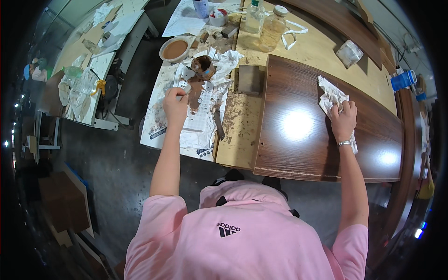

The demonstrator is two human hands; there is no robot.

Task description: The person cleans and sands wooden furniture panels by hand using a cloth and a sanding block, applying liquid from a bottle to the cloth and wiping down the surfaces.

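My right hand [344, 120] is closed on a crumpled white cloth [329, 93], pressing it on the glossy dark-brown wood panel [289, 154]. The cloth trails under the wrist toward the near edge. Over the stained paper at the left, my left hand [175, 106] pinches a small pale block [185, 88]; its exact kind is unclear. Just beyond that hand stands a brown-smeared open can [203, 67], on crumpled white paper [228, 59]. A round tub of brown paste [175, 49] sits farther left. Near the paper's right side lies a narrow dark flat strip [219, 125].
A dark rectangular block [249, 79] lies against the panel's left side. Two clear bottles, one a capped jug [272, 31] of yellowish liquid, stand at the back. A wrapped block [349, 53] lies behind the panel. A second cluttered bench [100, 65] is off to the left.
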